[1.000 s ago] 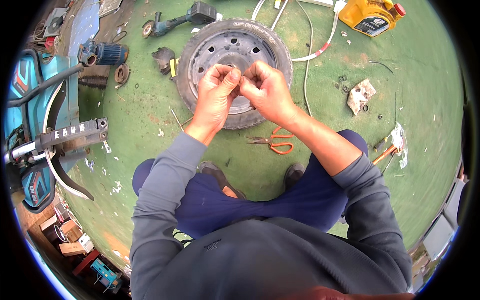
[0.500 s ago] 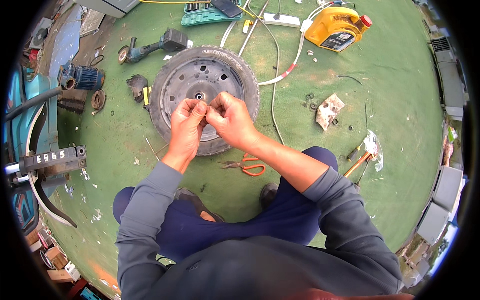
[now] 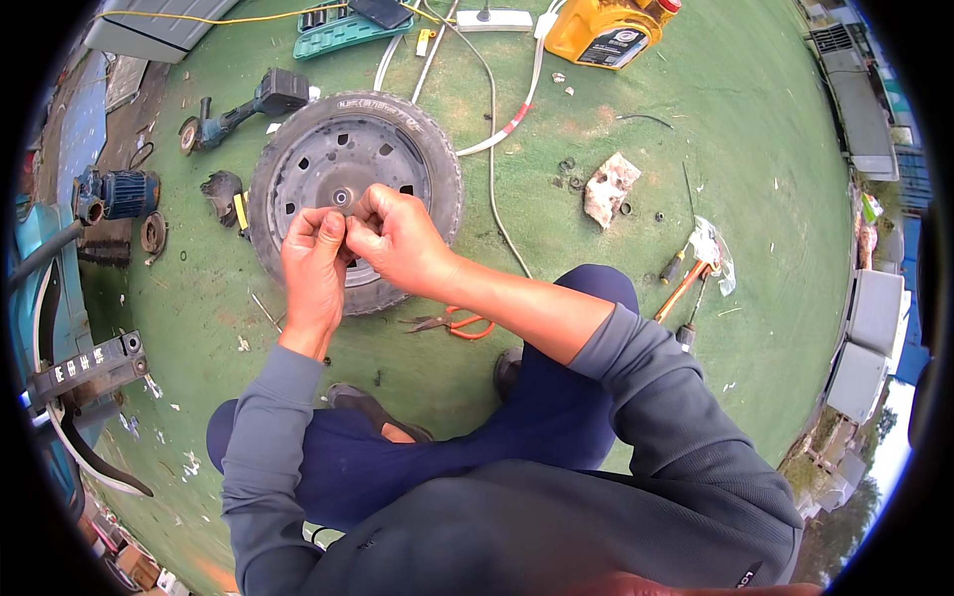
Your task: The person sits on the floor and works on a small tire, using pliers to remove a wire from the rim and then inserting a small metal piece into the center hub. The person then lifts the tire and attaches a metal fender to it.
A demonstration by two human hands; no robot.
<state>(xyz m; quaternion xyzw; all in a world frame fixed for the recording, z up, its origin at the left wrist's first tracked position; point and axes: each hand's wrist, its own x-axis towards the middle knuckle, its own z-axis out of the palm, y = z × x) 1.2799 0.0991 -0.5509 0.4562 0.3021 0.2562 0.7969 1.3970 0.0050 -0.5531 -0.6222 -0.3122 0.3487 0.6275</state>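
A tyred wheel (image 3: 437, 149) lies flat before me, its grey rim pierced by several dark slots and its hub at the centre. Over the near half of the rim, my left hand (image 3: 313, 260) is raised with thumb and fingers pinched. My right hand (image 3: 397, 241) meets it there, its fingers pressed together too. Whatever sits between the fingertips is too small or hidden to name. On the green floor just below the tyre lie scissors (image 3: 467, 325) with orange handles.
Left of the wheel are a cordless angle grinder (image 3: 234, 119) and a blue motor (image 3: 129, 194). Behind it sit a teal socket case (image 3: 338, 38) and a white power strip (image 3: 494, 20). Rightward lie a yellow oil jug (image 3: 601, 35), a stained rag (image 3: 609, 189) and an orange-handled tool (image 3: 686, 290).
The view has shifted, so the wheel and floor items sit further left. Both hands stay pinched together over the rim.
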